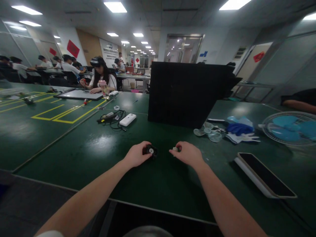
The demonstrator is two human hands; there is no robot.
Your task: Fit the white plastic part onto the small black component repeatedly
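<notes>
My left hand (137, 154) rests on the dark green table (98, 154), its fingers closed round a small black round part with a white centre (151, 150). A short gap to the right, my right hand (187, 153) is pinched on a tiny pale piece (175, 149) that I cannot make out. Both forearms reach in from the near edge. The two hands sit a little apart, in front of a tall black panel (190, 92).
A phone on a white base (265, 174) lies near right. Blue gloves (238, 129), clear plastic cups (209, 133) and a blue fan (288, 128) sit far right. A white remote-like device (127, 119) and black cables (111, 118) lie behind left. Seated people work at the far tables.
</notes>
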